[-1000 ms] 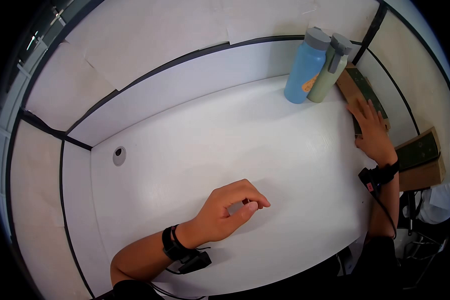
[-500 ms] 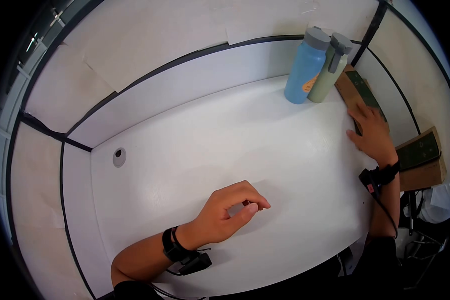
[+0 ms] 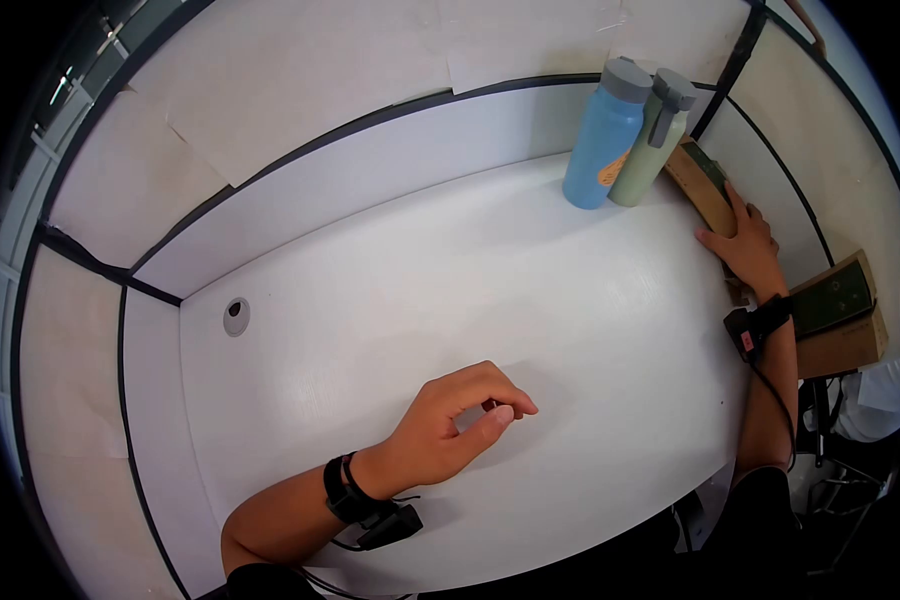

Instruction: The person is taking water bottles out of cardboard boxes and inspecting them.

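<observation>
At the right edge of the desk, my right hand (image 3: 752,250) grips a brown cardboard box (image 3: 707,190) with a dark green panel. The thumb lies on the near-left side and the fingers reach over the far side; the hand hides part of the box. My left hand (image 3: 460,415) rests over the white desk (image 3: 370,350), loosely curled, thumb tip close to the index fingertip, with nothing in it. Left of the box stand a blue bottle (image 3: 602,140) with a grey lid and a pale green bottle (image 3: 650,150), both upright and close together.
White partition panels (image 3: 370,140) with black trim enclose the desk at the back and sides. A second brown and green box (image 3: 840,310) is beyond the right wrist. A cable hole (image 3: 236,316) sits at the left. Each wrist wears a black strapped device with a cable.
My right hand has moved slightly up and closed around the box, which now looks tilted towards the right partition. My left hand has stayed in place.
</observation>
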`<state>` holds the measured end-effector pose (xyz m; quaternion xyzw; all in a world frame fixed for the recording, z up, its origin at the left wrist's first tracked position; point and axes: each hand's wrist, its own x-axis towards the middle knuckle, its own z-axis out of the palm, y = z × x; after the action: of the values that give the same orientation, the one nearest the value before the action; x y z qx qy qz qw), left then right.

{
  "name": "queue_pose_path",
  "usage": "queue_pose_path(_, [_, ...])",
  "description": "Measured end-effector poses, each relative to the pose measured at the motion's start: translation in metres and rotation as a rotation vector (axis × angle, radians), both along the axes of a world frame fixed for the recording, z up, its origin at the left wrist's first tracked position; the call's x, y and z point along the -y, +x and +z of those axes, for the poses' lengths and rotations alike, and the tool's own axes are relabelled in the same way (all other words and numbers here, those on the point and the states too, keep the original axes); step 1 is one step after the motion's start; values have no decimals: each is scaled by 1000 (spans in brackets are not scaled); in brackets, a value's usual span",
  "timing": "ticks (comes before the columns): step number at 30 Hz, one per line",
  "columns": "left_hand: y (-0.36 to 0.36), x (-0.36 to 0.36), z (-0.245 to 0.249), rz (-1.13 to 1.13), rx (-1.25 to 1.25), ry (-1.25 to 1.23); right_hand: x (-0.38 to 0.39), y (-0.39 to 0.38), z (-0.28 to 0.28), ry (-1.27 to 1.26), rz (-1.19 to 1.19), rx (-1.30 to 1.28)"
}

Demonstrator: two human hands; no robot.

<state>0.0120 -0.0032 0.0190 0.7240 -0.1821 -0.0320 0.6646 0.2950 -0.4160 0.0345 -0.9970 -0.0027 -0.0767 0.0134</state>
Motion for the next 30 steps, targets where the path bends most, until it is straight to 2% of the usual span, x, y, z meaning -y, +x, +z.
queue_pose_path(2, [0,0,-1,0,-8,0,-2,-3,5,11,-4,-37])
queue_pose_path(4, [0,0,0,-4,-9,2,-15,-14,21,-65,-79,136])
queue_pose_path(7, [-1,-1,3,-10,-23,16,-24,-25,36,-35,-117,265])
queue_pose_path(9, [-1,-1,2,-18,-31,29,-32,-35,44,-80,-168,187])
queue_pose_path(11, [0,1,-1,3,-10,-12,-23,-26,35,-45,-199,-23])
queue_pose_path(13, [0,1,-1,-2,-5,-8,10,-3,-1,-35,-145,-29])
queue_pose_path(14, [0,1,0,-6,-2,-5,30,12,-23,-111,-45,75])
queue_pose_path(15, [0,0,1,-5,-3,-4,22,10,-22,-186,55,177])
queue_pose_path(16, [0,0,2,-14,-15,10,19,6,-17,-187,56,180])
queue_pose_path(18, [0,-1,3,-21,-29,23,3,-10,-4,-49,187,120])
queue_pose_path(19, [0,0,3,-21,-24,16,-1,-12,-5,-49,189,119])
queue_pose_path(21, [0,0,3,-21,-22,8,-6,-16,-9,-81,106,-70])
queue_pose_path(25, [0,0,3,-20,-20,18,-16,-26,2,-111,50,-106])
queue_pose_path(30, [0,0,5,-17,-31,11,-19,-25,16,-123,115,-152])
